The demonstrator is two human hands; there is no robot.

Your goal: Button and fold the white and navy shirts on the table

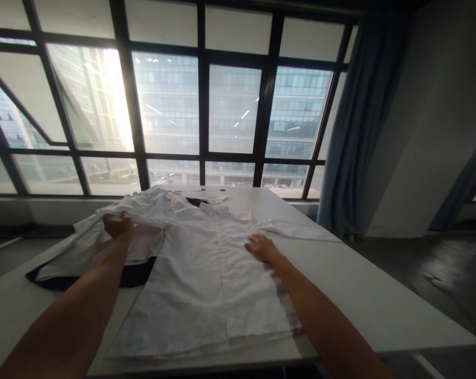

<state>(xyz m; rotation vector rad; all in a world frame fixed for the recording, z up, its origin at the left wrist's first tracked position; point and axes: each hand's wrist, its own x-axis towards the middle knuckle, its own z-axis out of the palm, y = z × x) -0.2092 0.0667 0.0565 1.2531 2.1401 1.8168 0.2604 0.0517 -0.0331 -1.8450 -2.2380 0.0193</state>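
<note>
A white button-up shirt lies spread front side up, its hem towards me and its collar at the far end. My left hand is closed on white cloth at the shirt's left side, slightly raised; it looks like the sleeve, though the folds hide exactly which part. My right hand rests flat on the right half of the shirt front, fingers stretched out. The right sleeve reaches out across the table. Under my left forearm lies another pale garment with a dark band along its edge.
The white table carries the clothes, and its right edge runs off to the far end. Large black-framed windows stand behind it. A blue-grey curtain hangs at the right beside a pale pillar.
</note>
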